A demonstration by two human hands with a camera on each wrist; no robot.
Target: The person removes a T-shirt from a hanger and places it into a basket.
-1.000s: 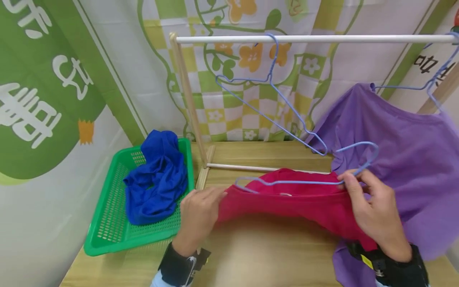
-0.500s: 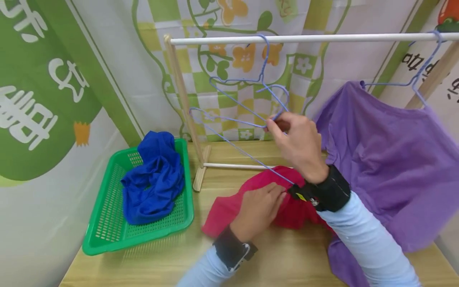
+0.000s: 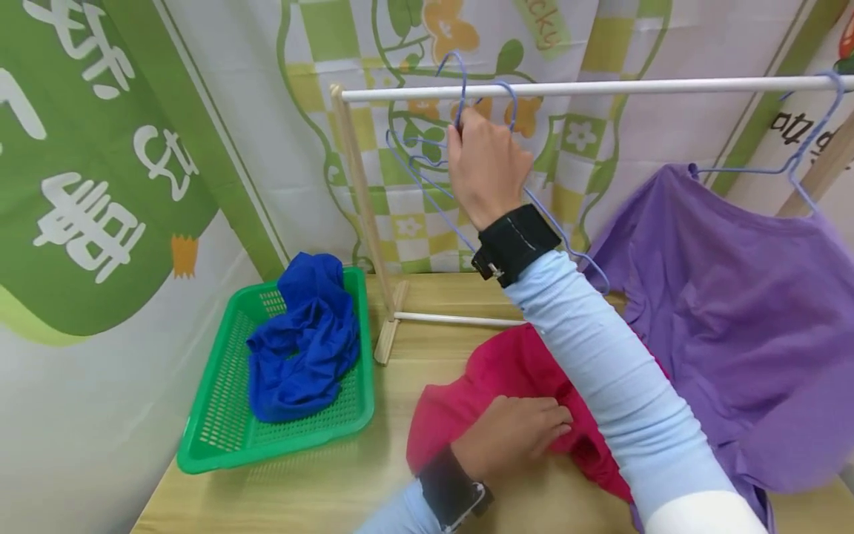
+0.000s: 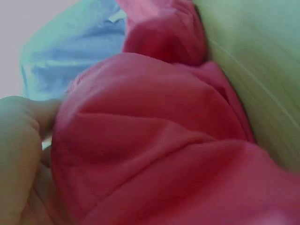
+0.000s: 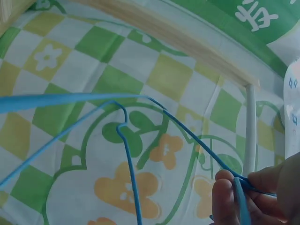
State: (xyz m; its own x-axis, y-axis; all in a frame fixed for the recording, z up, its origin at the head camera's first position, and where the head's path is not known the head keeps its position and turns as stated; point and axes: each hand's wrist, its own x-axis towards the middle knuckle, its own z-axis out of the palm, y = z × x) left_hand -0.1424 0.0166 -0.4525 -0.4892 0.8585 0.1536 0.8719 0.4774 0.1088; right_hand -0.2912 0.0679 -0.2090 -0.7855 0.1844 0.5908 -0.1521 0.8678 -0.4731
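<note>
My right hand (image 3: 490, 163) grips a light-blue wire hanger (image 3: 462, 74) just below its hook, up at the white rail (image 3: 634, 87). The hook rises above the rail, and no cloth is on the hanger. In the right wrist view, thumb and fingers pinch the wire (image 5: 201, 143). A second bare blue hanger (image 3: 512, 104) hangs on the rail close behind. My left hand (image 3: 514, 437) is low at the table, holding a crumpled red shirt (image 3: 460, 408); in the left wrist view the cloth (image 4: 140, 122) lies between thumb and fingers. My right sleeve covers part of the shirt.
A green basket (image 3: 200, 445) stands at the left with a blue garment (image 3: 307, 348) in it. At the right, a purple shirt (image 3: 727, 297) hangs on another hanger (image 3: 797, 152). The rack's wooden post (image 3: 360, 193) stands beside the basket on the wooden table (image 3: 414, 371).
The right hand drew the hanger out of the red shirt and lifted it up and left to the rail. The shirt sank to the table, with the left hand staying on it.
</note>
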